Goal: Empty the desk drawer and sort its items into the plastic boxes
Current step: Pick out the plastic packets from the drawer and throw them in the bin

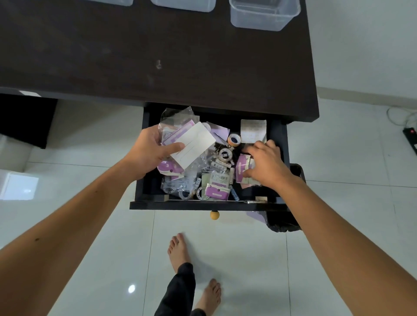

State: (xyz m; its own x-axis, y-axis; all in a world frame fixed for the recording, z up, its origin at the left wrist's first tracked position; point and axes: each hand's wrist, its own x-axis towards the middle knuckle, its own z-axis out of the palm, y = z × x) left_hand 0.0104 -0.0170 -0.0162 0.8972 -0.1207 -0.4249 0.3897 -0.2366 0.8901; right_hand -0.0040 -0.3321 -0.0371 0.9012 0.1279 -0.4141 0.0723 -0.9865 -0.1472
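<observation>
The dark desk drawer (203, 205) stands pulled open, full of purple and white packets, clear plastic bags and tape rolls (233, 139). My left hand (150, 151) holds a bundle over the drawer's left side: a white envelope (194, 144) on top of purple packets in clear plastic. My right hand (264, 164) reaches into the drawer's right side, fingers curled on a purple packet (242, 168). Three clear plastic boxes line the desk's far edge; the right one (264, 17) shows most, the middle one (184, 5) and left one (112, 1) are cut off.
The dark desk top (158, 56) lies between drawer and boxes. A black bin (286, 222) stands on the white tiled floor under the drawer's right corner. A power strip (411, 139) and cables lie at the far right. My bare feet (179, 250) are below the drawer.
</observation>
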